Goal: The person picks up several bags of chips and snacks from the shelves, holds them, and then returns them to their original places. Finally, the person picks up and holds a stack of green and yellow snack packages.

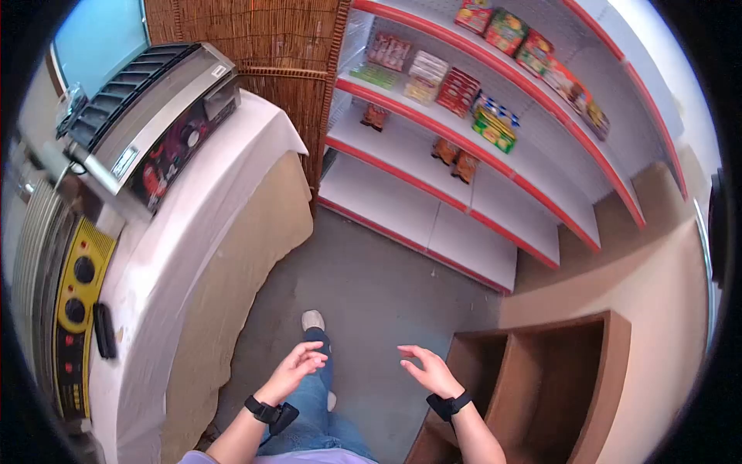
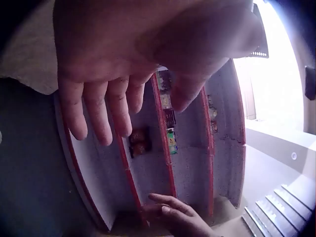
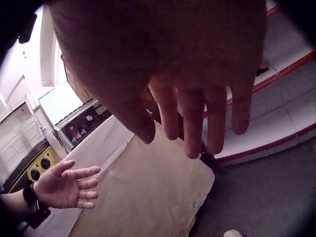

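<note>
Both hands hang in the air above the floor, apart from each other and holding nothing. The left hand [image 1: 295, 370] is left of centre in the head view, fingers loosely extended; in the left wrist view the left hand [image 2: 128, 49] fills the top with its fingers pointing down. To the right, the right hand [image 1: 431, 373] is near the wooden shelf unit [image 1: 617, 363], palm turned inward, fingers relaxed. In the right wrist view the right hand [image 3: 168, 64] has its fingers spread slightly apart, and the left hand [image 3: 61, 187] shows an open palm.
Red-edged store shelves [image 1: 379, 210] with packets and boxes [image 1: 457, 91] stand ahead. A cloth-covered table [image 1: 224, 166] at left bears a roller machine [image 1: 166, 124], a yellow-panelled appliance [image 1: 85, 267] and a black object [image 1: 104, 330]. A woven screen [image 1: 255, 39] stands behind.
</note>
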The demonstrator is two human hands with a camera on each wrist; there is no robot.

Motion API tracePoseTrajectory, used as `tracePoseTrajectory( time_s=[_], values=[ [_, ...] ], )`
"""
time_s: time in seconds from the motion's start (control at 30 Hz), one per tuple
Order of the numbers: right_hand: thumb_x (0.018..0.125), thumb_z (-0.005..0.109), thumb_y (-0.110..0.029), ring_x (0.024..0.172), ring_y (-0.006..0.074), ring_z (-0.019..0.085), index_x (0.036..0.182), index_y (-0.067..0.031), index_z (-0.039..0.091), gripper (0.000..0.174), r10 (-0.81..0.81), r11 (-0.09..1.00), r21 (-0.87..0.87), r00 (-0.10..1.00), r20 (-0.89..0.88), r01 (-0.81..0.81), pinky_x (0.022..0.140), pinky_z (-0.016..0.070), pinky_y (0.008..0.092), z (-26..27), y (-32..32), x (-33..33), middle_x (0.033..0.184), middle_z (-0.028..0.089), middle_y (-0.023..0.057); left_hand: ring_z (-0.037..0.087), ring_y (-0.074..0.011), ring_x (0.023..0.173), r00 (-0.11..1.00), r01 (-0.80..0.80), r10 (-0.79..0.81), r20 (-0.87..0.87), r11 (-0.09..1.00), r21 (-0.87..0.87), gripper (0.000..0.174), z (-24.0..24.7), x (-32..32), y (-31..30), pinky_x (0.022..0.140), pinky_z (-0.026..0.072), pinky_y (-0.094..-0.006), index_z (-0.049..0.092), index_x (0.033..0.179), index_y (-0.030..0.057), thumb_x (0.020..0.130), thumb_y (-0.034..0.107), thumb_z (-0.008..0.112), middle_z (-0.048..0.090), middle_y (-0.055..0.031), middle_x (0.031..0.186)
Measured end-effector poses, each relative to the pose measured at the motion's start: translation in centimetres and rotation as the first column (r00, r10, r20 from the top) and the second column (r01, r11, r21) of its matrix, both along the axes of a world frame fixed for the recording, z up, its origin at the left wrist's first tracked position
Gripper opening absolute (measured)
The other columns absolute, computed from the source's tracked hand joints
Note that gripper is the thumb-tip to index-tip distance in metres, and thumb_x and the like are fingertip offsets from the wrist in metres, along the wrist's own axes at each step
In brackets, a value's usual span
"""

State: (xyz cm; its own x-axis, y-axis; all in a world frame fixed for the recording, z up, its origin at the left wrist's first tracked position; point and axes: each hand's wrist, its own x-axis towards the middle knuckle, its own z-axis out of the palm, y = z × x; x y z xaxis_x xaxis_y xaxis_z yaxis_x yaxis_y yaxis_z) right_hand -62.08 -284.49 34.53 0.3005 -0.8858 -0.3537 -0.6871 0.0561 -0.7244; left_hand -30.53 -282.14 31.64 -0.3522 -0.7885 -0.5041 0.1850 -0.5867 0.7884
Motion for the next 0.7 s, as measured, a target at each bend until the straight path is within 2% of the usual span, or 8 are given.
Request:
tracePoseTrajectory(
  time_s=[0.23,0.3,0.37,0.43,0.5,0.6,0.67,0.7],
  values=[
    [0.09,0.057,-0.026,0.108,0.0266,0.058,0.122,-0.0073,0.054,0.037,0.068,0.985,0.158,0.997,0.034,-0.073,0.091,0.0448,0.036,-7.1,-21.2,0.4,0.113,0.062,0.0138,0.053,-0.0146,0.106,0.999,-0.03,0.03,0.018,0.999,0.034,0.041,-7.3,-1.0,-16.2,0.094,0.0416,-0.0293,0.041,0.131,0.0051,0.094,0.018,0.054,0.056,-0.0077,0.116],
    [0.09,0.057,-0.023,0.107,0.0221,0.058,0.122,-0.0079,0.054,0.035,0.069,0.984,0.157,0.995,0.076,-0.08,0.091,0.045,0.0335,-9.3,-27.7,0.2,0.112,0.063,0.0119,0.054,-0.0153,0.104,0.986,0.02,-0.005,0.169,0.996,-0.09,0.042,-8.4,-1.4,-20.4,0.093,0.0426,-0.0296,0.045,0.13,0.0052,0.093,0.02,0.057,0.056,-0.0094,0.116],
    [0.09,0.057,-0.017,0.105,0.0177,0.058,0.121,-0.0071,0.055,0.033,0.018,0.992,0.121,0.973,0.229,-0.046,0.092,0.0446,0.0306,-12.0,-34.0,-0.4,0.109,0.064,0.0089,0.055,-0.0163,0.105,0.98,0.015,0.005,0.198,0.995,-0.101,0.043,-10.4,-2.1,-23.6,0.092,0.0434,-0.0302,0.045,0.13,0.0048,0.092,0.02,0.057,0.056,-0.0102,0.116],
    [0.09,0.057,-0.013,0.105,0.0152,0.058,0.118,-0.0051,0.056,0.029,-0.102,0.987,0.156,0.918,0.384,0.044,0.093,0.0441,0.0294,-14.7,-40.7,-0.7,0.106,0.064,0.0053,0.055,-0.0166,0.106,0.978,-0.016,0.038,0.206,0.994,-0.108,0.042,-11.8,-2.8,-26.4,0.093,0.0434,-0.0314,0.045,0.13,0.0051,0.092,0.018,0.058,0.057,-0.0101,0.115],
    [0.09,0.057,-0.014,0.103,0.0131,0.057,0.115,-0.0038,0.057,0.027,-0.188,0.976,0.177,0.892,0.411,0.124,0.092,0.0437,0.0295,-17.9,-47.9,-0.8,0.106,0.063,0.0044,0.055,-0.0168,0.106,0.976,-0.017,0.037,0.216,0.995,-0.095,0.042,-14.3,-3.4,-28.5,0.093,0.0433,-0.0318,0.045,0.13,0.005,0.092,0.017,0.058,0.057,-0.0103,0.115],
    [0.089,0.059,-0.016,0.098,0.0125,0.057,0.111,-0.0035,0.059,0.025,-0.159,0.987,0.083,0.881,0.445,0.136,0.089,0.0433,0.029,-23.2,-57.9,-1.7,0.104,0.063,0.0039,0.054,-0.0172,0.108,0.977,-0.096,0.106,0.185,0.993,-0.066,0.041,-18.0,-5.8,-30.9,0.094,0.0429,-0.0321,0.045,0.13,0.005,0.091,0.013,0.058,0.057,-0.0104,0.115],
    [0.085,0.063,-0.018,0.098,0.0134,0.055,0.119,-0.0046,0.054,0.037,-0.365,0.93,0.161,0.784,0.502,0.33,0.09,0.0414,0.0301,-25.3,-62.2,-0.3,0.112,0.059,0.0061,0.053,-0.0177,0.11,0.971,-0.169,0.173,0.166,0.985,-0.037,0.041,-20.7,-6.1,-32.2,0.094,0.0426,-0.031,0.045,0.13,0.0054,0.092,0.011,0.056,0.056,-0.0099,0.116],
    [0.085,0.063,-0.018,0.098,0.0134,0.055,0.119,-0.0046,0.054,0.037,-0.355,0.934,0.161,0.798,0.486,0.318,0.09,0.0414,0.0301,-25.8,-63.6,0.0,0.112,0.059,0.0061,0.053,-0.0177,0.11,0.971,-0.185,0.187,0.151,0.982,-0.028,0.041,-22.0,-6.7,-32.3,0.094,0.0426,-0.031,0.045,0.13,0.0054,0.092,0.011,0.056,0.056,-0.0099,0.116]
  ],
)
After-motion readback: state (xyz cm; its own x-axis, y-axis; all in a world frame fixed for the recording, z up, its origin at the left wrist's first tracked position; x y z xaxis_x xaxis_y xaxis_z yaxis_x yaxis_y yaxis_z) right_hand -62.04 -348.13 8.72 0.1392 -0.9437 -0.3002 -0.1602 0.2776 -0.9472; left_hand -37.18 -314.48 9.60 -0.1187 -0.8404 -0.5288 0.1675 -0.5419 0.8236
